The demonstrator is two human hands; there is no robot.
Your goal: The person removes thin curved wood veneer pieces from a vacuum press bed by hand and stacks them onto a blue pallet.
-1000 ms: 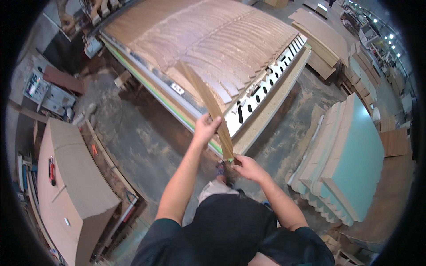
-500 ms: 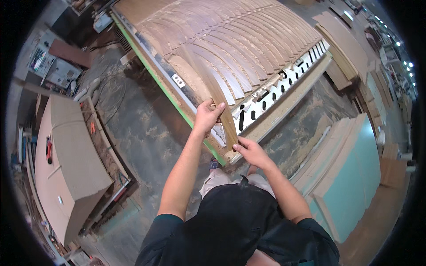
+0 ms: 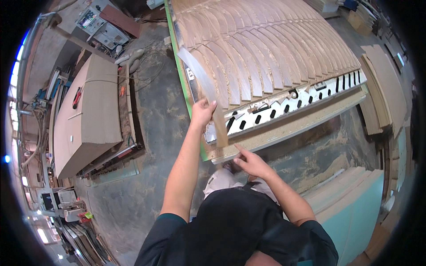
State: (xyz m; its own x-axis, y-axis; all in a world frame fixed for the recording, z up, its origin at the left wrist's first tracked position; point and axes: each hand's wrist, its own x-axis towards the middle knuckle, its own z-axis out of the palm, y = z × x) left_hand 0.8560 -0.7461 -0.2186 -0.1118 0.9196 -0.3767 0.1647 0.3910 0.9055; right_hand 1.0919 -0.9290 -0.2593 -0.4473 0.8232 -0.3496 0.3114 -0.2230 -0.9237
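Observation:
A thin curved wooden strip (image 3: 200,75) is gripped in my left hand (image 3: 204,114), thumb on one face and fingers around its edge. The piece slants over the near left corner of a machine bed, its pale far end reaching toward the back left. Just right of its near end is my right hand (image 3: 252,162), index finger stretched out and holding nothing. Beyond both hands, rows of cut curved wooden pieces (image 3: 266,48) lie side by side on the bed with sawdust between them. A white slotted strip (image 3: 284,108) runs along the bed's front.
On the left a stack of bent boards (image 3: 95,111) carries red-handled pliers (image 3: 76,98). Boards with a pale green face (image 3: 350,213) stand at the lower right. More brown panels (image 3: 386,88) lean at the far right. A hose and cable (image 3: 133,57) lie on the dusty floor.
My right hand has let go of the strip's near end and moved slightly away. The view has turned right. My left hand still holds the strip.

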